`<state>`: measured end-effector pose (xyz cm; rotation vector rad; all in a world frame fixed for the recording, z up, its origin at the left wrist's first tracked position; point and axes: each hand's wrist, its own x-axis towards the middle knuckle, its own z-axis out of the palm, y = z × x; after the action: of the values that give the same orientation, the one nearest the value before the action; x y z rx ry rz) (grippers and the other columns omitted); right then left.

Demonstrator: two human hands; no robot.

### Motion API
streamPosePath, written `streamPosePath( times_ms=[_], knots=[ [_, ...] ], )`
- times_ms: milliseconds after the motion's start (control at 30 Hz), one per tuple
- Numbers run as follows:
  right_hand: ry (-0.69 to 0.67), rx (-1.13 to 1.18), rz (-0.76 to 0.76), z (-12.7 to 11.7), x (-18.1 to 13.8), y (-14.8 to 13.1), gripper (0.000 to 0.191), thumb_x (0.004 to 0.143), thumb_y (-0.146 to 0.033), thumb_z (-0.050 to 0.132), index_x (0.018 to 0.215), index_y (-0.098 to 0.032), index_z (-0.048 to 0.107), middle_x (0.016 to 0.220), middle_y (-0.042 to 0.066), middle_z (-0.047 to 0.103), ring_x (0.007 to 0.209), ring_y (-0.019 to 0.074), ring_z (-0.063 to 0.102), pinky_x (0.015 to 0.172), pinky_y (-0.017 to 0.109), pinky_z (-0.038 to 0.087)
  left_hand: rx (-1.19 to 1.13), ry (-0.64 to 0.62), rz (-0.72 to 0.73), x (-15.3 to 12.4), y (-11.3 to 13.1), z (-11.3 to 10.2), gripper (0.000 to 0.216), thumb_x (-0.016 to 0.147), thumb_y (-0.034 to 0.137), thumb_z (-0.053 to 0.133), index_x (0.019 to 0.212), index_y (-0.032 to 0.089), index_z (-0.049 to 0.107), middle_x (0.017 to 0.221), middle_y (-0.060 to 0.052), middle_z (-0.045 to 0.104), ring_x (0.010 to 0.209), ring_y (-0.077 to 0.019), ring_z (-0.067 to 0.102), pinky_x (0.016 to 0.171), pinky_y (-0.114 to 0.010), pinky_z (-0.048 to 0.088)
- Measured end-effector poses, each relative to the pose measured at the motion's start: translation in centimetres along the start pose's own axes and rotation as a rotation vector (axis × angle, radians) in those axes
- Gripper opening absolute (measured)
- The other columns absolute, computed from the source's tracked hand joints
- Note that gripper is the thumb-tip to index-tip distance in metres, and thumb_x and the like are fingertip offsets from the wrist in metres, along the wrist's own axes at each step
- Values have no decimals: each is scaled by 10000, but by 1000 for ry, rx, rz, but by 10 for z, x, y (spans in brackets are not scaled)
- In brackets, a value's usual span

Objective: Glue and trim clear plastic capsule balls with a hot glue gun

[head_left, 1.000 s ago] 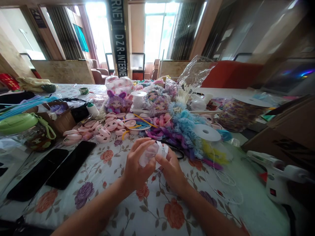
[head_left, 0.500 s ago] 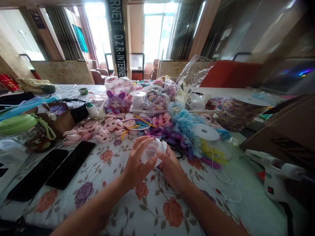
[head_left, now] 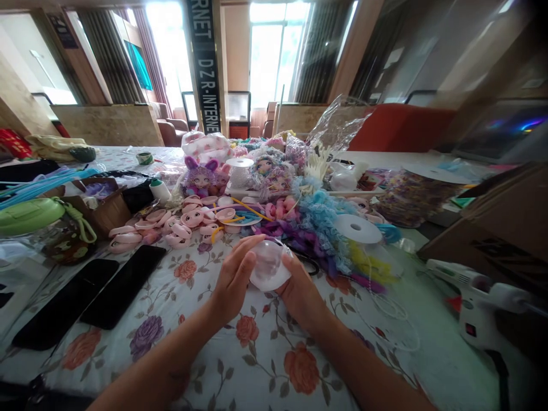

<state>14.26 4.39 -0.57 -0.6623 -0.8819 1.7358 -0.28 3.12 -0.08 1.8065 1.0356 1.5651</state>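
Observation:
Between my hands, above the flowered tablecloth, is a translucent white rounded plastic piece, domed like a small shell with a wide pale rim. My left hand cups its left side, fingers together along the far edge and thumb near the top. On the other side, my right hand grips the rim with the thumb in front; most of its fingers are hidden behind the piece. Just beyond the hands lie purple fluffy strips and a black-handled tool, partly covered.
Pink doll face pieces are heaped ahead on the left, with finished furry dolls behind. Blue fluffy trim and a white spool lie ahead right. Two black phones rest left; a white glue gun stands right.
The plastic piece has been turned, so its smooth domed side now shows instead of its white jagged edge. My left thumb has pulled back from its front.

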Motion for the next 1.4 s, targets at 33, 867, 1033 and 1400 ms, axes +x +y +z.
streamPosePath(
  times_ms=[33, 867, 1033, 1400],
  knots=[
    [-4, 12, 11, -1, 1, 0, 424, 813, -509, 690, 1126, -231, 619, 1078, 52, 713, 978, 237, 667, 769, 324, 559, 0, -13, 4, 0, 0, -1, 378, 981, 389, 405, 1267, 231, 594, 1297, -103, 595, 1247, -271, 528, 1079, -448, 419],
    [-305, -1, 85, -11, -3, 1, 579, 783, -441, 680, 1314, -249, 556, 1146, 85, 693, 962, 268, 681, 640, 307, 562, 311, 47, 339, -6, 8, 3, 632, 710, 222, 663, 1313, 232, 473, 1432, -152, 408, 1318, -328, 431, 1065, -509, 408],
    [-327, 80, 94, -10, -4, -2, 564, 740, -318, 721, 1282, -249, 583, 1132, 71, 699, 1008, 267, 668, 783, 337, 563, 272, 70, 403, -7, 9, 4, 639, 691, 181, 659, 1306, 206, 489, 1305, -143, 497, 1212, -291, 512, 1008, -460, 459],
    [-312, 111, 115, -7, -4, -6, 596, 655, -220, 755, 1235, -247, 619, 994, 40, 727, 994, 251, 671, 885, 346, 538, 322, 98, 479, -8, 13, 4, 639, 674, 171, 686, 1285, 190, 502, 1301, -162, 517, 1173, -304, 543, 971, -474, 488]
  ],
)
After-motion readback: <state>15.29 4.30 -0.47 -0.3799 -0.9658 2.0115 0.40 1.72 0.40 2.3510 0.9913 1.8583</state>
